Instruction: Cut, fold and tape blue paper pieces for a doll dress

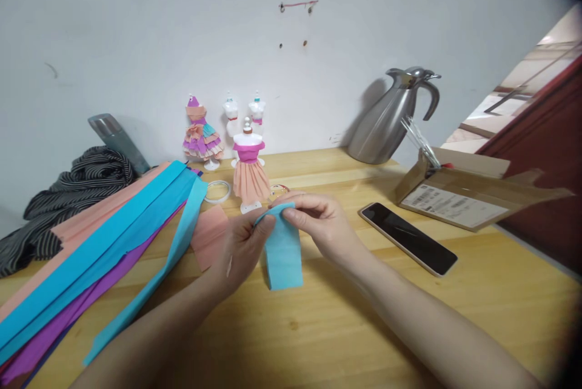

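A light blue piece of crepe paper (285,259) hangs between my hands above the table. My left hand (245,243) pinches its top left edge between thumb and fingers. At the top right edge, my right hand (321,219) pinches the same piece. Just behind them stands a small white dress form (249,162) in a magenta top and pleated peach skirt. A peach paper piece (209,234) lies partly hidden behind my left hand. Long crepe paper strips in peach, blue and purple (113,243) spread out on the left.
More mini dress forms (257,110) and one in a ruffled dress (202,131) stand by the wall. Tape roll (218,191) lies left of centre. Phone (409,237), open cardboard box (454,189) and steel jug (386,119) sit right; striped cloth (77,189) and bottle (119,140) left.
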The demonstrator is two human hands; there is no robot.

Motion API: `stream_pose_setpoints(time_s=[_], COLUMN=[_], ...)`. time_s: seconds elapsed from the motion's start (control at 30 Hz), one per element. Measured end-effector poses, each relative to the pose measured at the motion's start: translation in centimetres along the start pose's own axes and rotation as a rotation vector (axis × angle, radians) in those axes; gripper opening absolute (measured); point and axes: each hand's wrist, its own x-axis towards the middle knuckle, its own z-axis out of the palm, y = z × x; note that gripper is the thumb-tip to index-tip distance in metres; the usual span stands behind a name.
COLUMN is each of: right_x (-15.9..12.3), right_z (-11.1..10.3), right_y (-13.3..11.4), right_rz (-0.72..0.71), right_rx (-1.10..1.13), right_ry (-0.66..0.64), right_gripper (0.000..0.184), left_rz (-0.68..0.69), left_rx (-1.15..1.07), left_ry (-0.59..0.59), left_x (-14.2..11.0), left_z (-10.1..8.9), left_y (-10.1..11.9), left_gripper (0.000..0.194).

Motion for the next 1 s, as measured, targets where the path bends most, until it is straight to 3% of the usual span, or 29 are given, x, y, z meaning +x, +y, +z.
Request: stream_pose_setpoints(time_s=[0.27,0.47,0.67,0.87,1.0], right_x=[-0.1,0.1,-0.1,-0.3,-0.4], right_z=[0.0,-0.2,0.0,0.2,0.2], right_y=[0.0,0.0,0.3,0.7,0.8], right_rz=[0.01,-0.103,-0.251,-0.182,-0.174], right_rx=[-0.005,-0.178,-0.517,-0.629,-0.654], right_ry=[0.032,0.043,-0.051,-0.156,-0.189], right_gripper=[0.009,0.014,0.017,0.02,0.019], left_rz=[0.009,0.057,0.067,-0.048,-0.027], left_rx=[-0.01,0.129,0.247,0.504,0.64], left_ry=[-0.023,0.042,0.015,-0.074,-0.092], left_x=[-0.1,0.2,0.5,0.4,0.2], left_z=[-0.1,-1.0,-1.9,-2.7,-2.7], left_y=[-0.2,-0.2,0.2,0.8,1.6], left_gripper=[0.045,0.024,0.015,0.012,0.011])
